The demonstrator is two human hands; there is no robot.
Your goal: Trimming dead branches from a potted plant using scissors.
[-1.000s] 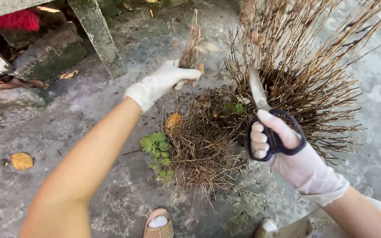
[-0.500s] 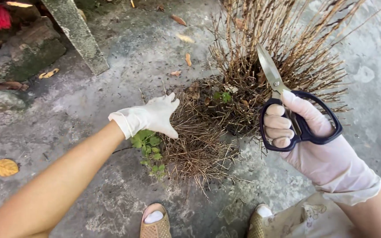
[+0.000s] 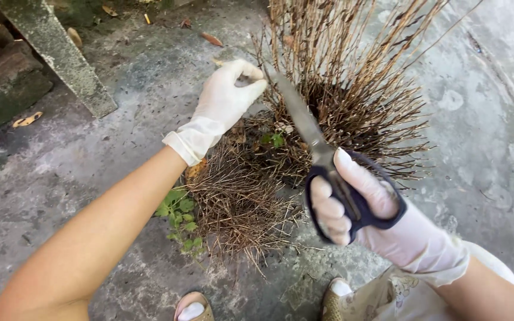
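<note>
Where the concrete ground (image 3: 120, 137) carries a clump of dry brown stalks (image 3: 352, 89) near its upper middle, both gloved hands work at it.

Left hand (image 3: 224, 101) — white glove, fingers curled and pinched together at the clump's left edge; whether a stalk sits between the fingertips cannot be told.

Right hand (image 3: 364, 205) — white glove, thumb and fingers through the dark handles of a pair of scissors (image 3: 322, 160), gripping them firmly. Blades appear closed, pointing up-left toward the left hand, tip just beside its fingertips.

Cut stubble (image 3: 239, 202) — low mat of short dry stems, in front of the tall stalks, between the two forearms.

Green weed (image 3: 179, 217) — small leafy sprig at the stubble's left edge.

Sandalled feet (image 3: 193, 308) — at the bottom edge.

Concrete post (image 3: 55, 53) — slanting, top left corner.
</note>
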